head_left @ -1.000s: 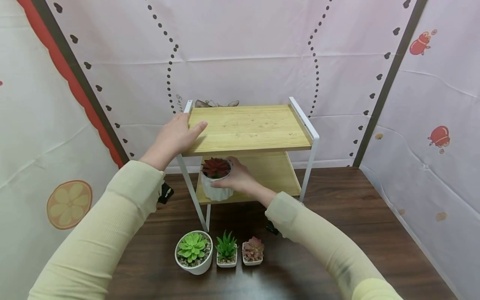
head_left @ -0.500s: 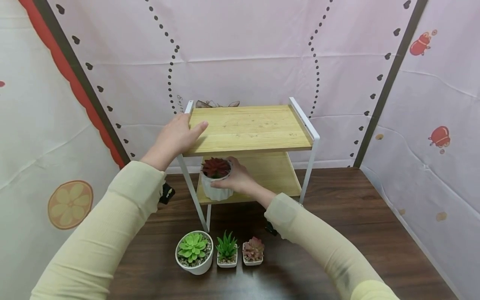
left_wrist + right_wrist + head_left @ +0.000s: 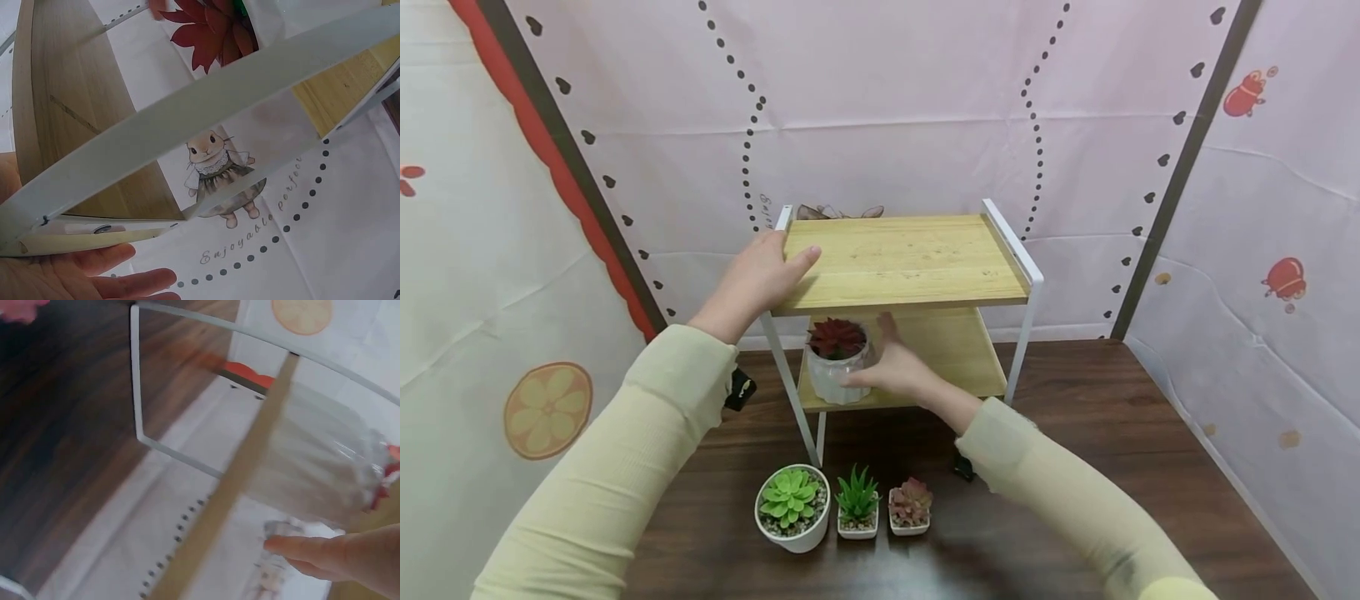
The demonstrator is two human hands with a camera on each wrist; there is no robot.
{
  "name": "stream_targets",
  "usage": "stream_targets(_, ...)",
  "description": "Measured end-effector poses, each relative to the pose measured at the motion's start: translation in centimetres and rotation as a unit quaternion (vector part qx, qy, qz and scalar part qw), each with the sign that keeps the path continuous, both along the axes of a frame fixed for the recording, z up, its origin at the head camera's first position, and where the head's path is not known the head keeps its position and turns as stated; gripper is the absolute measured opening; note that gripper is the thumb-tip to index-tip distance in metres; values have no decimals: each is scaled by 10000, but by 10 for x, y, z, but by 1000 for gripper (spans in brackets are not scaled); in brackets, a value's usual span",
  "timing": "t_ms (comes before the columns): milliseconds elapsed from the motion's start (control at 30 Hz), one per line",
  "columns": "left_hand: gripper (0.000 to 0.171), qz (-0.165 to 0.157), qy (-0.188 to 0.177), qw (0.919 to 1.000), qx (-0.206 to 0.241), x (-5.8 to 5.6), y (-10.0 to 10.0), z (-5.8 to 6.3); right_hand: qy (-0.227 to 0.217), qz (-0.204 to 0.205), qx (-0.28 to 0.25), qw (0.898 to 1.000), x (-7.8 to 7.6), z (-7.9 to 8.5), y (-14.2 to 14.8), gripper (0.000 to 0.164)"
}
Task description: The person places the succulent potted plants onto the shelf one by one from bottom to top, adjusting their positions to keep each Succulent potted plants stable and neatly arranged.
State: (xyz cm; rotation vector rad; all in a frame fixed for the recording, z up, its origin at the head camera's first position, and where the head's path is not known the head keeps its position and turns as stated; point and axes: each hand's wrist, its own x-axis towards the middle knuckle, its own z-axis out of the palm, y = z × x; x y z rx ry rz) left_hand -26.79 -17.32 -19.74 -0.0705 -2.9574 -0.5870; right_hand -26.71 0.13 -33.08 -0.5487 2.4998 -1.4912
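Observation:
A white fluted pot [image 3: 835, 382] with a dark red succulent [image 3: 837, 337] stands on the left front of the rack's lower shelf [image 3: 940, 354]. My right hand [image 3: 901, 367] is beside it, fingers spread and thumb tip in front of the pot's right side. In the right wrist view the pot [image 3: 319, 456] is blurred, with straight fingers [image 3: 312, 553] close by. My left hand [image 3: 758, 279] rests on the left edge of the wooden top shelf [image 3: 910, 258], thumb on the board. Extended fingers [image 3: 131, 284] show past the white rail [image 3: 162, 131] in the left wrist view.
On the dark table [image 3: 1075, 500] in front of the rack stand a round pot with a light green succulent [image 3: 792, 504], a small square pot with a spiky green plant [image 3: 857, 504] and another with a pinkish succulent [image 3: 910, 506]. Printed cloth [image 3: 887, 108] hangs behind.
My right hand's fingers have opened off the fluted pot and the hand has drawn slightly right. The pot stays on the lower shelf. My left hand keeps its place on the rack.

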Motion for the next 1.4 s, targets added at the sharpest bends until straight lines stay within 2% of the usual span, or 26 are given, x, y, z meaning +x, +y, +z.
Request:
stream_targets(133, 82, -15, -24, 10000, 35, 0, 1, 0, 181, 145, -315, 9992, 19, 5, 26, 109)
stream_targets(233, 82, -31, -18, 10000, 52, 1, 2, 0, 199, 425, -777, 9959, 41, 6, 45, 105)
stream_targets(333, 82, -30, 3, 9999, 98, 0, 2, 0, 370, 715, -1179, 9898, 64, -5, 61, 99)
stream_targets(400, 81, -26, 1, 9999, 119, 1, 2, -1, 512, 876, -1199, 9876, 75, -24, 69, 95)
stream_targets(500, 81, -26, 11, 10000, 78, 0, 1, -2, 609, 1036, -899, 9887, 82, -67, 81, 95)
stream_targets(633, 81, -23, 20, 10000, 25, -1, 0, -4, 317, 1139, -393, 9922, 86, -122, 89, 99)
stream_targets(733, 80, -20, 38, 10000, -5, -2, 0, -4, 11, 1171, -315, 9926, 89, -149, 90, 100)
stream_targets(800, 80, -36, 48, 10000, -17, -1, 0, -3, 8, 1146, -241, 9931, 91, -161, 89, 101)
stream_targets(1000, 79, -66, 85, 9999, 38, -1, 0, -3, 555, 860, 287, 9943, 96, -173, 81, 93)
stream_targets(1267, 78, -38, 102, 9999, -26, 0, 1, -3, 724, 692, 631, 9930, 93, -176, 77, 83)
stream_targets(1400, 79, -24, 71, 10000, -53, 0, 1, -3, 509, 679, 537, 9949, 91, -175, 76, 78)
